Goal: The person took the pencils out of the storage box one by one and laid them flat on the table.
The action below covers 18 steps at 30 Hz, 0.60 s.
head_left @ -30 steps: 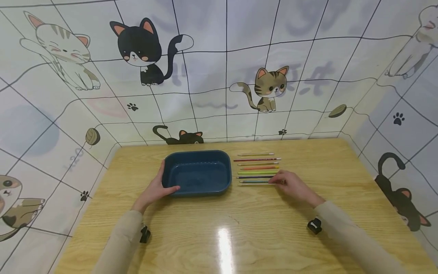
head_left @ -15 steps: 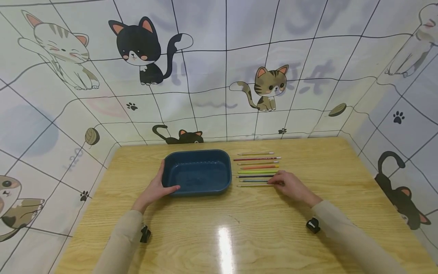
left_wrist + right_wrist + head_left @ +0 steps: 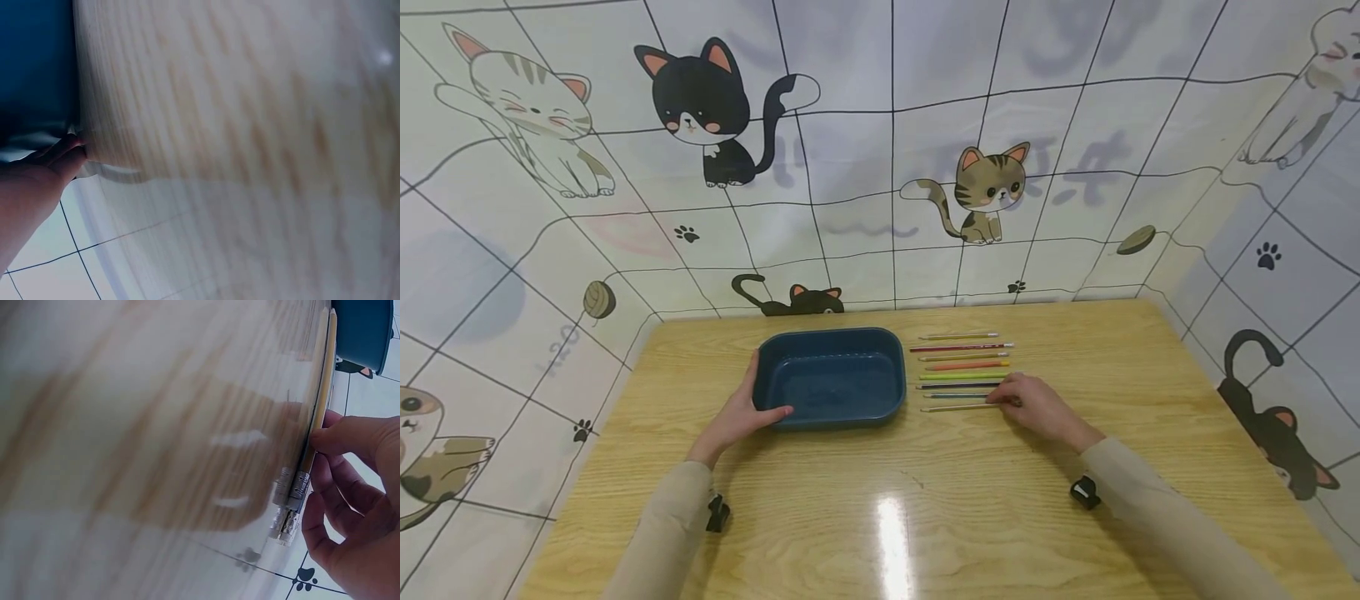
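Note:
A dark blue rectangular tub (image 3: 835, 423) stands left of several pencils laid in parallel. My left hand (image 3: 737, 421) holds the tub at its near left corner, thumb over the front rim and fingers along the left side. With thumb and index finger, my right hand (image 3: 1041, 408) pinches a yellow pencil (image 3: 955, 408) near its eraser end, the one closest to me in the row. In the right wrist view this pencil (image 3: 324, 381) lies along the table, its sharpened tip toward the tub. My other right fingers are curled beneath the palm.
Behind the held pencil lie a teal pencil (image 3: 955, 396), a lime green pencil (image 3: 958, 377), an orange pencil (image 3: 966, 367), a red pencil (image 3: 962, 347) and others. The wooden table (image 3: 820, 517) meets a cat-patterned wall covering (image 3: 850, 167) at the back and sides.
The right hand has shifted the nearest pencil slightly toward me, widening its gap from the teal one. The left hand and tub stay in place.

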Each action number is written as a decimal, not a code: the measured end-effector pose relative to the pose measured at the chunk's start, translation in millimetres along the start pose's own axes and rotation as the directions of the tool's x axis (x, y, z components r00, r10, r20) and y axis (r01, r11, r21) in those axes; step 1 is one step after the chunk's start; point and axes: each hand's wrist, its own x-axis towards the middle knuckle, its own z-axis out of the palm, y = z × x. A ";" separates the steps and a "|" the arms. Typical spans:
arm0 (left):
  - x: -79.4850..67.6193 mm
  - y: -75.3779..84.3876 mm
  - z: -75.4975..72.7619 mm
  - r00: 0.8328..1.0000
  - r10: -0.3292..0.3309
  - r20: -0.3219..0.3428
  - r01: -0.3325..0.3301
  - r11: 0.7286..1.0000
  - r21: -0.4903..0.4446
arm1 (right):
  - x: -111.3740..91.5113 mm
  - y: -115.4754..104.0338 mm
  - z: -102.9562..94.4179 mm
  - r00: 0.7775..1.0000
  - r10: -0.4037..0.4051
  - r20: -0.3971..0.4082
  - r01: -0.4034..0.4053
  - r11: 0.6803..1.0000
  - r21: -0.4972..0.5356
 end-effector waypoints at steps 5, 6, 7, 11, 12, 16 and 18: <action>3.3 0.9 -0.1 1.000 0.002 0.004 -0.002 1.000 0.013 | -0.7 -1.7 0.6 1.000 0.000 -0.014 -0.001 1.000 -0.015; 3.7 1.3 -0.3 1.000 0.001 0.005 -0.001 1.000 0.016 | -0.8 -2.0 0.9 1.000 0.002 -0.017 -0.002 1.000 -0.018; 4.0 1.9 -0.6 1.000 -0.002 0.005 0.002 1.000 0.020 | -0.8 -2.1 0.9 1.000 0.004 -0.017 -0.004 1.000 -0.021; 4.8 3.1 -2.9 1.000 0.000 -0.002 0.000 0.999 0.040 | 2.6 -3.0 -0.7 1.000 0.011 -0.003 -0.011 1.000 -0.014; 5.1 2.9 -3.5 1.000 0.003 -0.004 -0.003 0.999 0.047 | 3.5 -3.1 -1.8 1.000 0.016 0.000 -0.016 1.000 -0.012; 6.7 0.2 -5.7 1.000 0.013 -0.026 -0.011 0.996 0.087 | 6.4 -1.6 -11.0 0.999 0.043 -0.004 -0.043 0.999 0.009; 6.7 -2.3 -7.4 0.999 0.022 -0.039 -0.018 0.993 0.118 | 6.9 0.4 -17.3 0.998 0.054 -0.016 -0.054 0.998 0.017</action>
